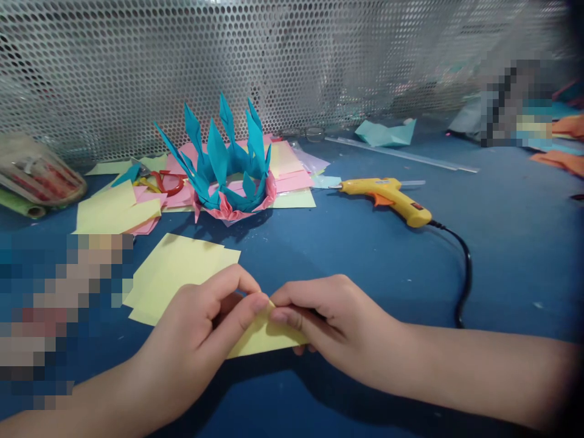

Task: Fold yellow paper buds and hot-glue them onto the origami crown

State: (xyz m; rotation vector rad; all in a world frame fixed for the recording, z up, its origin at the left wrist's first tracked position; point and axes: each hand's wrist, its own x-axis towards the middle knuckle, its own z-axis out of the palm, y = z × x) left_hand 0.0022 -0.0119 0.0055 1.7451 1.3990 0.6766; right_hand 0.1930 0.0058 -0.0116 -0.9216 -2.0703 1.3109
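Observation:
A small folded yellow paper (260, 339) lies on the blue table (374, 255) in front of me, and both hands pinch it. My left hand (205, 328) grips its left part between thumb and fingers. Fingers together, my right hand (328, 322) presses on its right part, and the fingertips of both hands meet at the top corner. A few flat yellow sheets (177, 267) lie just behind my left hand. Further back stands a teal and pink folded paper crown (228, 170).
A yellow glue gun (392, 198) lies at centre right, its black cord (463, 274) curving toward my right forearm. Pink and yellow sheets (287, 167) and red scissors (168, 182) lie behind the crown. A perforated metal screen (274, 61) closes the back. A plastic bag (36, 176) sits far left.

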